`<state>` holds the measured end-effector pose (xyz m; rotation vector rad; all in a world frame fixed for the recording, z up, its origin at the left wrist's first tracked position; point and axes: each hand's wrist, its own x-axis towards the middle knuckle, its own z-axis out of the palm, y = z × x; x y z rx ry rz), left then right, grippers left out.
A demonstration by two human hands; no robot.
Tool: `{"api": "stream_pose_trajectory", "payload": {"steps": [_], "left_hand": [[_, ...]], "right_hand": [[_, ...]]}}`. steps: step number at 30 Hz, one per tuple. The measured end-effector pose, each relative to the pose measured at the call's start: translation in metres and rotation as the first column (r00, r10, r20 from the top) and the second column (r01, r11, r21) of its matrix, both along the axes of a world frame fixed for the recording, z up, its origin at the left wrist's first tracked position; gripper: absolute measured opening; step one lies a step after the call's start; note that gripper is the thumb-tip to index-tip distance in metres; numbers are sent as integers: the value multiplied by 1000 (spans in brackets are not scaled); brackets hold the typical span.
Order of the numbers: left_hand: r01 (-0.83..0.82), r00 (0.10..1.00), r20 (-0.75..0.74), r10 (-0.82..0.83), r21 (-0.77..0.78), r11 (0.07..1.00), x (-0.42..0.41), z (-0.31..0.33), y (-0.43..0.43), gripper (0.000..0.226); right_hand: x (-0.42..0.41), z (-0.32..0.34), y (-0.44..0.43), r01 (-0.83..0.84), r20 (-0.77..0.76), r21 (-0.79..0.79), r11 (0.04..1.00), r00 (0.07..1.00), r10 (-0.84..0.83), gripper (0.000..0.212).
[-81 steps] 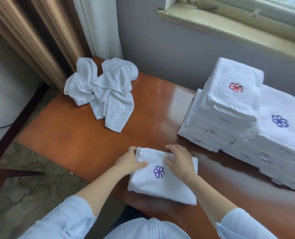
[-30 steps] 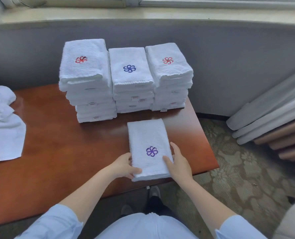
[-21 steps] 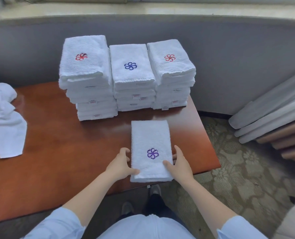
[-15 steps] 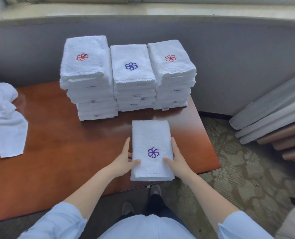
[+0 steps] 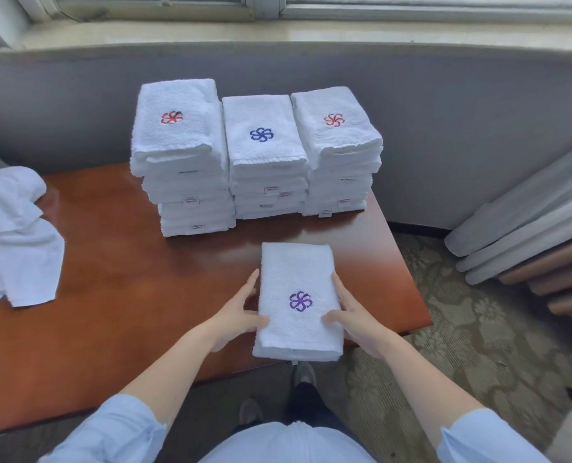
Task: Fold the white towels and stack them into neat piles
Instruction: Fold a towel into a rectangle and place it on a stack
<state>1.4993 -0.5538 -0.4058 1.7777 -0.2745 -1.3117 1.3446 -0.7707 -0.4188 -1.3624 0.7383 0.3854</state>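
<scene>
My fingers have straightened since a moment ago. My left grip point(image 5: 236, 312) and right grip point(image 5: 354, 315) lie open and flat against the long sides of the folded towel point(image 5: 294, 269), thumbs resting on top. The towel lies between them at the near edge of the tabletop point(image 5: 127, 289). Beyond my grips stand three towel stacks point(image 5: 264, 155). Unfolded towels point(image 5: 10, 235) lie well left of my left grip.

Probably a hotel guest room or housekeeping area. Evidence: three towel stacks point(image 5: 264, 155) of identical white, logo-embroidered linen at the far edge of a polished wooden desk point(image 5: 127, 295); floral carpet point(image 5: 478, 329); gathered curtains point(image 5: 528, 235); window sill point(image 5: 277, 31) above a grey wall point(image 5: 445, 111).
</scene>
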Motion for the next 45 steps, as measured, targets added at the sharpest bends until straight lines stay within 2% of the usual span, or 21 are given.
{"api": "stream_pose_trajectory", "payload": {"steps": [4, 10, 14, 20, 28, 34, 40, 45], "left_hand": [[31, 998, -52, -32, -25, 999, -3, 2, 6, 97], [12, 999, -38, -15, -75, 997, -6, 14, 14, 85], [51, 995, 93, -40, -118, 992, 2, 30, 23, 78], [170, 947, 306, -94, -234, 957, 29, 71, 38, 88], [228, 905, 420, -61, -360, 905, 76, 132, 20, 95], [222, 858, 512, -35, -311, 924, 119, 180, -18, 100], [145, 803, 596, 23, -233, 962, 167, 211, -60, 98], [43, 809, 585, 56, -154, 987, 202, 217, -94, 97]], "right_hand": [[-5, 6, 10, -26, -33, 39, 999, 999, 27, 91], [-3, 27, 25, 6, 35, -42, 999, 999, -4, 86], [1, 48, 35, 27, 134, -91, 996, 991, -14, 82], [18, 86, 48, 56, 293, -175, 983, 956, -2, 92], [58, 157, 31, 73, 422, -304, 950, 904, 66, 101], [115, 200, -8, 92, 450, -361, 928, 889, 87, 100], [185, 216, -59, 31, 484, -438, 898, 850, 207, 98], [240, 216, -95, -27, 477, -397, 917, 848, 231, 99]]}}
